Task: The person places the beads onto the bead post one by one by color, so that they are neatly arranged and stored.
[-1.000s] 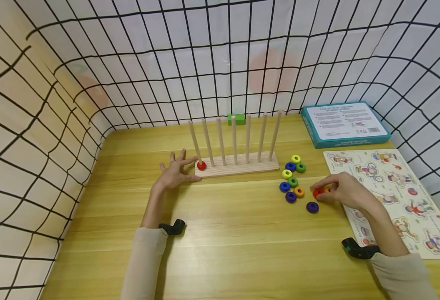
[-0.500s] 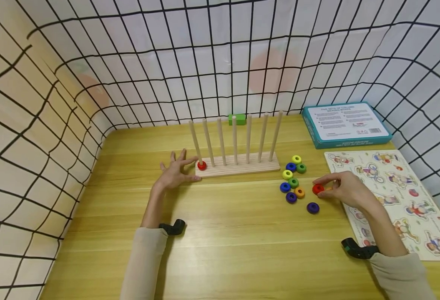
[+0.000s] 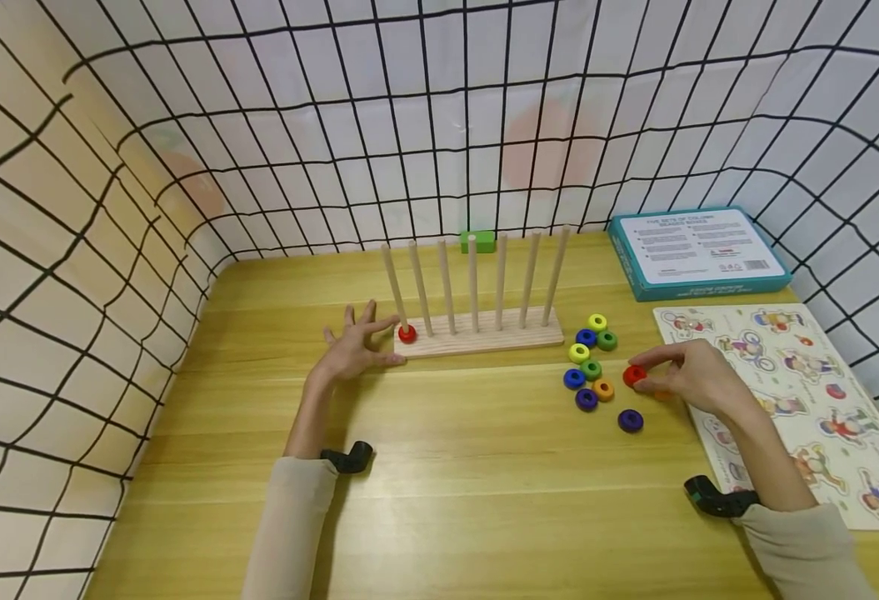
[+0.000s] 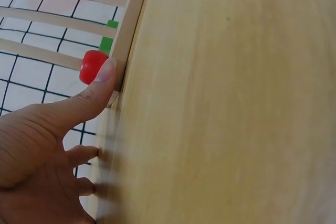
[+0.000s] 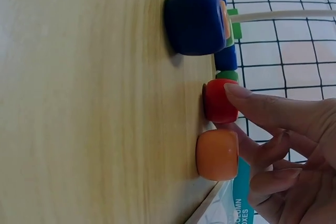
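My left hand (image 3: 354,346) holds the left end of a wooden peg stand (image 3: 484,337) between thumb and index finger, its other fingers spread on the table. One red bead (image 3: 407,334) sits at the foot of the leftmost peg, close to the thumb in the left wrist view. On the right, the thumb and index finger of my right hand (image 3: 690,379) pinch another red bead (image 5: 220,100). An orange bead (image 5: 217,155) stands beside it, mostly behind the hand in the head view. A purple bead (image 3: 630,421) lies nearer to me.
Several yellow, blue, green, orange and purple beads (image 3: 591,369) lie between the stand and my right hand. A picture board (image 3: 821,333) and a teal box (image 3: 697,250) are at the right. A green block (image 3: 478,242) stands behind the pegs, before a black grid (image 3: 409,150).
The red bead in my right hand has shifted slightly away from me, and the orange bead beside it now lies lower behind the fingers. My left hand stays at the stand.
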`<state>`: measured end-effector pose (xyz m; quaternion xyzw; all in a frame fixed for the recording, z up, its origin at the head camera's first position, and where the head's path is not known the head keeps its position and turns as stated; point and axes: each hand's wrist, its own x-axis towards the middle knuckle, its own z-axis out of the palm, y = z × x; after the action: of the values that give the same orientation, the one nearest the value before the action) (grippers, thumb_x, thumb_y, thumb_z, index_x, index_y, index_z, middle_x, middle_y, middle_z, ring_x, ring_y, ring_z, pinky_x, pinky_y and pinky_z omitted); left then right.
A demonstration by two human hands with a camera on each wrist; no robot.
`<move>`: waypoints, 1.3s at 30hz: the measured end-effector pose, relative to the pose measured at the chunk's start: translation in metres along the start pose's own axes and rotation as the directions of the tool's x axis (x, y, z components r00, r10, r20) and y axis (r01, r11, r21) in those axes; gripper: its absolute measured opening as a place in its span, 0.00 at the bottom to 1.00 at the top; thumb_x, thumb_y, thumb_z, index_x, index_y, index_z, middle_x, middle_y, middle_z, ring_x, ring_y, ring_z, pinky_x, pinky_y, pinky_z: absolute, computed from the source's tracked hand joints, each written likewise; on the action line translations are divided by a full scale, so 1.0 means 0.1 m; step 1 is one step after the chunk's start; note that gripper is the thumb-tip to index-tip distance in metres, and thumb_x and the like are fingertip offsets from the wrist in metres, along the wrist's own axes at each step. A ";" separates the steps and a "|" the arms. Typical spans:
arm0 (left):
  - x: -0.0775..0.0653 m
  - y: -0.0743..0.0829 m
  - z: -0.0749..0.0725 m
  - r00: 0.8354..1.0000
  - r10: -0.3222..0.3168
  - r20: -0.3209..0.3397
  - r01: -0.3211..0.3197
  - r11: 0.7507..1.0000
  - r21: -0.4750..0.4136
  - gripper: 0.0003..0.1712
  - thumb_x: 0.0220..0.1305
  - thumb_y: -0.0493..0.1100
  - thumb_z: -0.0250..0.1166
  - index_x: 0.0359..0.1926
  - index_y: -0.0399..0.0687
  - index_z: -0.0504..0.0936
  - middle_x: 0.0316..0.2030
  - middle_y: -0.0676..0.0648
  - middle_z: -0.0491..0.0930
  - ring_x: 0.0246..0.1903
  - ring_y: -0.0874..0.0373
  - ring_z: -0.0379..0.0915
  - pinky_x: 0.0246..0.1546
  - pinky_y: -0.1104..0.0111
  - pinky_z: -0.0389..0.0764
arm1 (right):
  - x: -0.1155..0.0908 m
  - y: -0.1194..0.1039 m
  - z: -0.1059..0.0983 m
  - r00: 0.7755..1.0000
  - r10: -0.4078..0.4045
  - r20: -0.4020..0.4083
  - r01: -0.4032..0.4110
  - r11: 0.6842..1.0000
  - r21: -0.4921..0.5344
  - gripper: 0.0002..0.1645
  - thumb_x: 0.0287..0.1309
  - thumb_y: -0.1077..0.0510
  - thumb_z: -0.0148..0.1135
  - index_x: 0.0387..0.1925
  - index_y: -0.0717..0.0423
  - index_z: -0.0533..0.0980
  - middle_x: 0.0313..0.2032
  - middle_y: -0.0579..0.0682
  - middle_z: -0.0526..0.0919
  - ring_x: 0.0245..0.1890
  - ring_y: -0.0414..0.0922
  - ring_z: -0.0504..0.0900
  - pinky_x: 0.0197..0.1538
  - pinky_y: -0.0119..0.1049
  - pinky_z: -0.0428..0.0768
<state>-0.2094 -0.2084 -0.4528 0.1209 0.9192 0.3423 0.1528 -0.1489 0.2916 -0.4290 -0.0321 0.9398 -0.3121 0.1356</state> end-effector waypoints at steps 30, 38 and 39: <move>0.00 -0.02 0.02 1.000 -0.002 -0.015 0.002 1.000 -0.005 0.46 0.63 0.53 0.74 0.78 0.54 0.65 0.84 0.38 0.33 0.79 0.31 0.11 0.65 0.25 0.11 | 0.12 -0.28 -0.34 0.998 -0.070 -0.002 0.070 0.997 -0.016 0.25 0.68 0.49 0.68 0.60 0.57 0.82 0.35 0.54 0.70 0.27 0.46 0.65 0.25 0.34 0.63; 0.00 -0.01 0.01 1.000 -0.003 -0.011 0.003 1.000 -0.003 0.45 0.63 0.53 0.74 0.78 0.55 0.65 0.84 0.39 0.32 0.79 0.32 0.11 0.66 0.26 0.11 | 0.13 -0.56 -0.73 0.982 -0.138 -0.126 0.142 0.990 0.024 0.25 0.66 0.46 0.69 0.59 0.55 0.83 0.33 0.51 0.75 0.25 0.45 0.65 0.21 0.36 0.64; 0.00 -0.01 0.01 1.000 -0.003 -0.011 0.003 1.000 -0.001 0.46 0.63 0.54 0.74 0.78 0.56 0.65 0.84 0.39 0.32 0.79 0.32 0.11 0.66 0.26 0.11 | 0.14 -0.60 -0.78 0.975 -0.160 -0.152 0.165 0.986 0.019 0.23 0.66 0.49 0.70 0.58 0.55 0.84 0.32 0.49 0.76 0.26 0.44 0.66 0.22 0.36 0.65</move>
<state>-0.2094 -0.2086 -0.4546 0.1174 0.9201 0.3431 0.1483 -0.1852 0.2870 -0.3366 -0.0834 0.9364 -0.3386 0.0391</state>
